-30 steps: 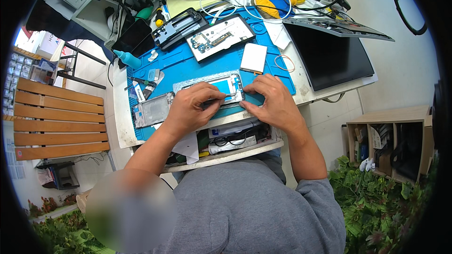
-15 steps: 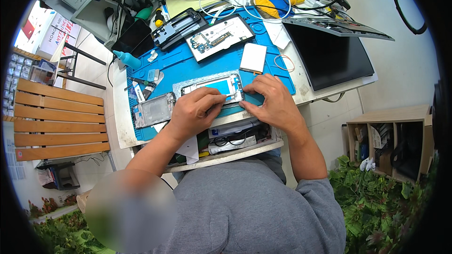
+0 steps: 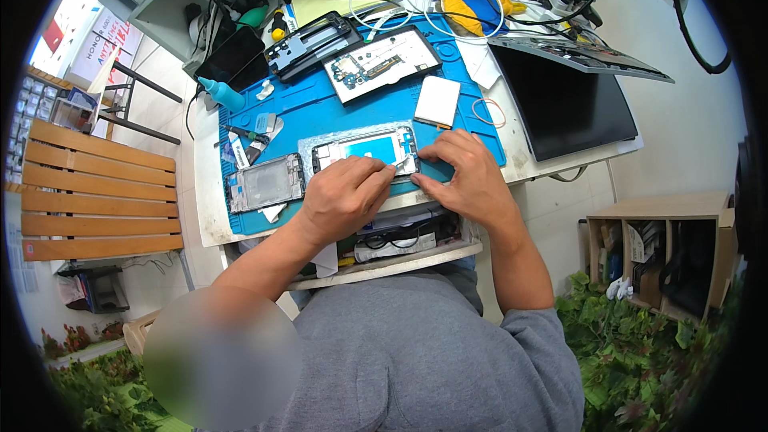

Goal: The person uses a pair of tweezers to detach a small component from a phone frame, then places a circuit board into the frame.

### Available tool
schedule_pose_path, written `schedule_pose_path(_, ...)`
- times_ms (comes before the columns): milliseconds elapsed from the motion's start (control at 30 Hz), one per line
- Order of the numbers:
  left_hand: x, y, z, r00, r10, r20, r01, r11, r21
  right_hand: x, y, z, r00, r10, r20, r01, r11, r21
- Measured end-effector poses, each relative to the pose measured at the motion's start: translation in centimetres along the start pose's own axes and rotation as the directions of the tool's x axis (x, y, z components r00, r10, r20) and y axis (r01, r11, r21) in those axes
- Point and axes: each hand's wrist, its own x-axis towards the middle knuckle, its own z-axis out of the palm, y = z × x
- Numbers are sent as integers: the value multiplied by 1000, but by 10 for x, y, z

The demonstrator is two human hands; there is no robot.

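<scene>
A phone frame point(image 3: 329, 152) with a blue patch in its middle lies on a sheet of bubble wrap near the mat's front edge. My left hand point(image 3: 349, 194) reaches over its front side, fingers pinched together; a small whitish tip shows at the fingertips, too small to name. At the frame's right end, my right hand point(image 3: 466, 172) curls its thumb and index finger round the corner, holding it. Left of my left hand lies a second grey phone frame point(image 3: 267, 184). A white rectangular battery point(image 3: 438, 102) rests behind my right hand.
Beneath everything is a blue repair mat point(image 3: 308, 116). At the back lie a tray with a circuit board point(image 3: 376, 70) and a black holder point(image 3: 312, 44). A blue bottle point(image 3: 222, 94) stands left; a dark screen panel point(image 3: 560, 100) lies right. An open drawer point(image 3: 400, 244) sits below the edge.
My left hand has shifted slightly toward me and right along the frame, its fingertips now nearer the right end. My right hand stays at the corner. The whole view has moved a little.
</scene>
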Motion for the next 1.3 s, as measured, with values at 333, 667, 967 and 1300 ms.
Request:
schedule_pose_path(333,4,8,-1,991,-129,17,130,991,-40,0,0,0,1000,6,7,-6,1000,-10)
schedule_pose_path(667,8,17,-4,991,-124,57,121,991,64,0,0,2,999,-27,-26,27,1000,15)
schedule_pose_path(967,15,16,-6,944,-324,57,328,939,-102,-1,1,1,999,-34,-30,34,999,7)
schedule_pose_path(1300,24,6,-17,819,-536,204,573,775,-266,-1,1,1,999,-23,-23,23,999,25)
